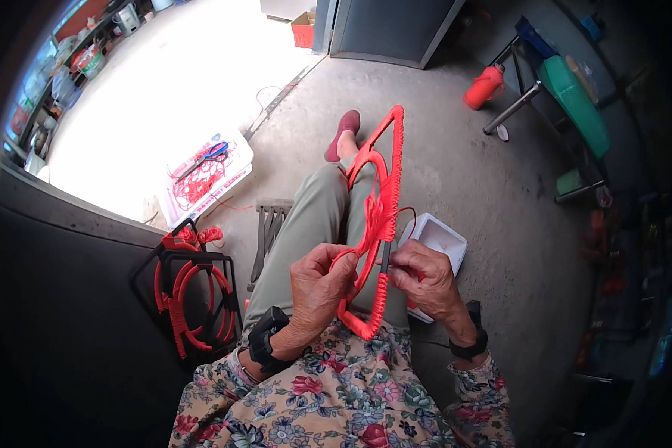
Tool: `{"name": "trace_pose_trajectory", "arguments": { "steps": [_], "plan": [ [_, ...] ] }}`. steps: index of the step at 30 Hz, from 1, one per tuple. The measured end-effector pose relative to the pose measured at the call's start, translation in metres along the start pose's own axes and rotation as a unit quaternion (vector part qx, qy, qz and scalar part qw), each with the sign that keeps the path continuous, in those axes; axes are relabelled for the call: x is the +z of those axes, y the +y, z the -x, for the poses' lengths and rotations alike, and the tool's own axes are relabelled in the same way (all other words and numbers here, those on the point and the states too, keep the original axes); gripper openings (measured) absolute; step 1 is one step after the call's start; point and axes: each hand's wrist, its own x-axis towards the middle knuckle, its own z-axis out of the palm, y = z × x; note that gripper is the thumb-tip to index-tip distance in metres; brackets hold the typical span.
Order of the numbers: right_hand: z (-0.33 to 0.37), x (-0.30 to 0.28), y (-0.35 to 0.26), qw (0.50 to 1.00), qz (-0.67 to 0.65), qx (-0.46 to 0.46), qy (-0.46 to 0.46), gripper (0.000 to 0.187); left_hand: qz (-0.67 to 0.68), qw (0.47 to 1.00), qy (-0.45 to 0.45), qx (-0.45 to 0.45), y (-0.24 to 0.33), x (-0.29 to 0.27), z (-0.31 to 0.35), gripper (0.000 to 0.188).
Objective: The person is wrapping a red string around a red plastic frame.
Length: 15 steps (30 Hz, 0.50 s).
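Observation:
Upright over my lap stands a frame wrapped in red cord, with a red-wrapped ring inside it. A short stretch of dark bare bar shows on its right side, between wrapped parts. My left hand is closed, thumb and fingers pinching red cord at the ring's near side. On the other side of the bare bar, my right hand is closed with bent fingers around red cord, of which only a bit shows. The fingertips behind the bar are partly hidden.
Black frames with red-wrapped rings lean at my left. A white foam tray beyond them holds loose red cord and blue-handled scissors. Beside my right hand sits a white foam box. A red thermos stands near a metal-legged table.

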Motion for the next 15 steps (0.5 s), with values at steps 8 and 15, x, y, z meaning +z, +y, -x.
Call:
{"name": "trace_pose_trajectory", "arguments": {
  "steps": [8,15],
  "plan": [
    [-0.006,0.009,0.001,0.999,-0.007,-0.033,-0.024,0.041,-0.152,0.984,-0.083,0.044,0.006,-0.002,0.007,0.014],
    [0.003,0.008,0.001,0.992,0.070,-0.105,-0.008,0.028,-0.189,0.963,-0.164,0.099,0.011,0.002,0.012,0.015]
  ]
}}
